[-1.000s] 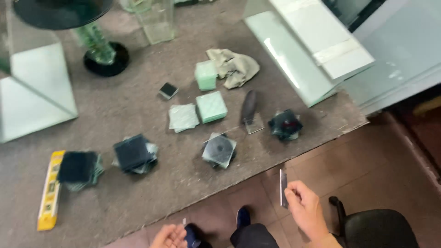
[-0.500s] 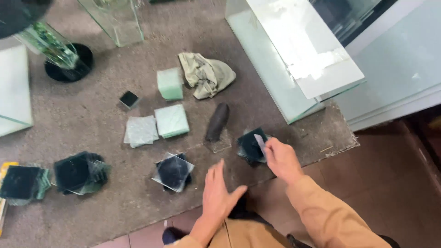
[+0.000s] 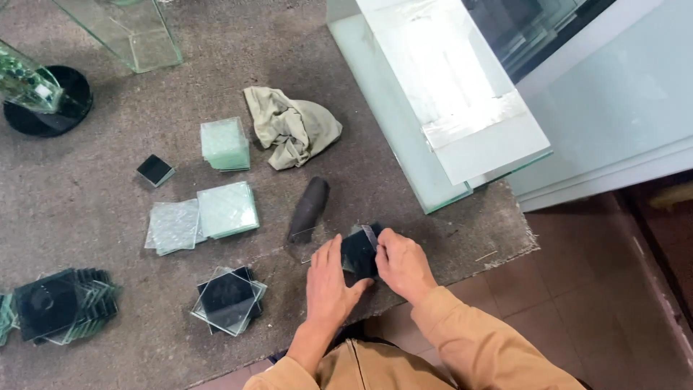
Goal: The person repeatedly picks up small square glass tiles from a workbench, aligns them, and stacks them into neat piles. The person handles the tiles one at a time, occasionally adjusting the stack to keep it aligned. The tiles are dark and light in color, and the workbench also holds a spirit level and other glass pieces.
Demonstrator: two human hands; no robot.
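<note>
My left hand (image 3: 328, 285) lies flat with fingers spread on the grey worktop (image 3: 86, 217), its thumb touching a small stack of dark glass squares (image 3: 359, 250). My right hand (image 3: 401, 263) presses on the right side of that same stack and holds a thin metal tool (image 3: 371, 235) against it. A dark oblong block (image 3: 309, 208) lies just beyond my left hand.
Another stack of dark glass squares (image 3: 228, 299) sits left of my hands, and a larger one (image 3: 58, 303) lies at the far left. Pale green glass squares (image 3: 227, 209), a crumpled cloth (image 3: 291, 133) and a big glass box (image 3: 440, 108) lie further back. The worktop edge runs under my wrists.
Both hands have come together on the stack of dark glass squares; the left hand moved right and now lies flat beside it. The view has moved closer.
</note>
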